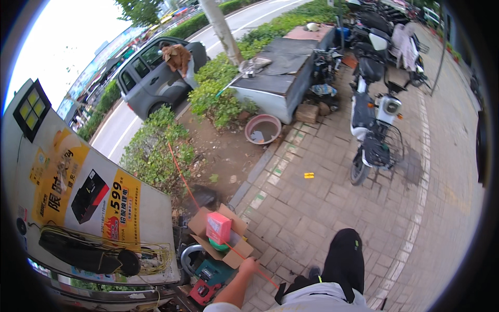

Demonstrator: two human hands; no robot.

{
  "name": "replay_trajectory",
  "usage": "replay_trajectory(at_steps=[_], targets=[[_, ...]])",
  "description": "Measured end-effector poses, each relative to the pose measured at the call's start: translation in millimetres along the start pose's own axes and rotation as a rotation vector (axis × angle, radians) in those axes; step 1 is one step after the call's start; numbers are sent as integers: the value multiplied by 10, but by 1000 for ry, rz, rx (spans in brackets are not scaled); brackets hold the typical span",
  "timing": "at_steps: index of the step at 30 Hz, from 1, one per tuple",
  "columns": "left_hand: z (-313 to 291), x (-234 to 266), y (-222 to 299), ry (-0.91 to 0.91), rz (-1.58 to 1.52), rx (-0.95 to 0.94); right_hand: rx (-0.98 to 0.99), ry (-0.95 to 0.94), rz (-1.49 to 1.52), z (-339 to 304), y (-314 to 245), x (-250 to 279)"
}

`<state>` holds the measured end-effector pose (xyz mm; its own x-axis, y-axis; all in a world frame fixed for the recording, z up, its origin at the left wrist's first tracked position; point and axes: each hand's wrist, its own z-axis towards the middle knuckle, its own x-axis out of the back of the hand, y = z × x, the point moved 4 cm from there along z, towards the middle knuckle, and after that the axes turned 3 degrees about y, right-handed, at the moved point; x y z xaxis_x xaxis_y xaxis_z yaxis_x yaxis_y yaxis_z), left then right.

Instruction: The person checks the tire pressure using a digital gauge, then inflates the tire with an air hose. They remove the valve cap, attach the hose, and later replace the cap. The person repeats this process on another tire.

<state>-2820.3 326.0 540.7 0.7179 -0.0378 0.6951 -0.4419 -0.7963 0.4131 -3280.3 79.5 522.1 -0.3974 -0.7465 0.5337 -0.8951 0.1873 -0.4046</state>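
My left hand [248, 266] reaches in from the lower edge, its fingers closed beside the right flap of an open cardboard box [238, 256]. A thin orange-red cord [266, 279] runs past the hand and over the box; whether the fingers grip the cord or the flap cannot be made out. In the box's opening sits a pinkish-red box-shaped package [219, 227], with something round and green [218, 245] under it. Close below the cardboard box stands a teal and red machine [210, 273]. My right hand is out of view.
A white cabinet with a yellow poster [99, 203] and coiled cable stands at left. Ahead are shrubs [156, 145], a round basin [263, 129] and a large covered chest [280, 67]. A white electric scooter [375, 114] is parked at right. A person [178, 58] is beside a grey car [150, 80].
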Motion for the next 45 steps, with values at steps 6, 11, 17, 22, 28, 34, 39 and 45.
replay_trajectory(at_steps=[6, 11, 17, 22, 28, 34, 39, 45], targets=[[1537, 1218, 247, 175, -405, -167, -138, -28, -479, 1095, -895, 601], [2807, 2428, 350, 226, -547, 24, -135, -4, -783, 2820, -3076, 1111], [3287, 3280, -485, 217, -678, 318, 766, 149, -216, 4243, -9144, -118], [3841, 4284, -1270, 527, -1004, 471, 1083, -316, 165, 3449, -12496, -1288], [6209, 6665, -1614, 527, -707, 362, 540, -764, 281, 3973, -13546, -2113], [8684, 9435, -931, 212, -857, -108, 422, -448, 536, 4872, -14947, -1942], [10485, 10685, -983, 8, -1157, -154, 598, -419, 403, 5802, -16992, -2761], [12030, 12651, -2036, 381, -1535, 108, 833, -547, 287, 6438, -19830, -4033]])
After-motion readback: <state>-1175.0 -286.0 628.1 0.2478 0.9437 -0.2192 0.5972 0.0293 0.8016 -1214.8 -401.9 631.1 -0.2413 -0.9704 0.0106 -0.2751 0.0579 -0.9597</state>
